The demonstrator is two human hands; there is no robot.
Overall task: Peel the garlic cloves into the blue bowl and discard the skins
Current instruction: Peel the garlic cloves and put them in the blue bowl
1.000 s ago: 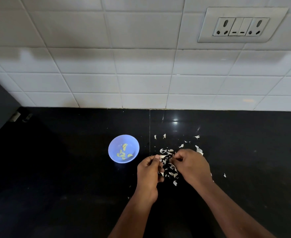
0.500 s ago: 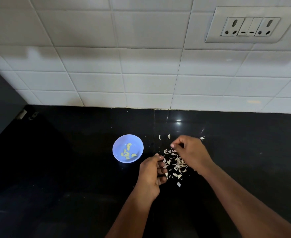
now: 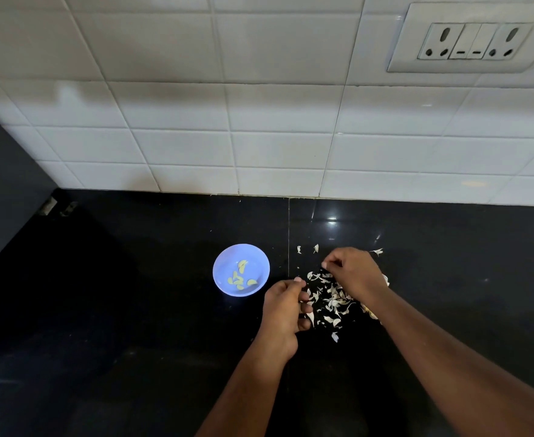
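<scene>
both hands (image 3: pixel 283 307) (image 3: pixel 352 274) curled over garlic skins (image 3: pixel 331 298), contents unclear; no writing

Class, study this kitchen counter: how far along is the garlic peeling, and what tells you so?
Done: several peeled cloves lie in the blue bowl. In hand: the left hand has its fingers curled, apparently round a clove that cannot be seen, while the right hand pinches above the pile of skins. Left: the skins lie scattered on the black counter, not yet discarded. How many unpeeled cloves remain cannot be told.
</scene>
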